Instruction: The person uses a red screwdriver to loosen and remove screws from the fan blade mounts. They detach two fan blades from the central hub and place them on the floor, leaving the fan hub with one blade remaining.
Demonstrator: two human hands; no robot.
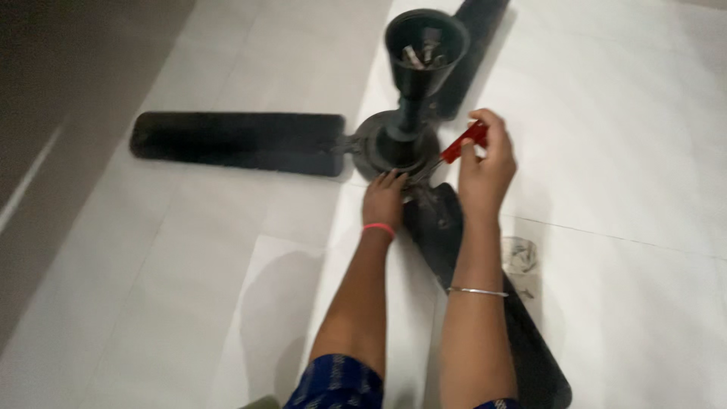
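Ceiling fan (401,140) lying on floor (628,151), blades attached — my left hand (384,198) is steadying its hub, right hand (485,170) is gripping red screwdriver (463,142) — unscrewing barely begun.

Light is dim and flat with a faint purple cast, brightest on the pale floor (644,136) toward 2 o'clock and falling off to murky grey at 9 o'clock. Soft shadows of the arms spread on the floor toward 7 o'clock, so the light comes from the upper right. The whole frame is soft and grainy; the hands (485,170) and the dark fan (401,136) lack crisp edges, and no glare shows.
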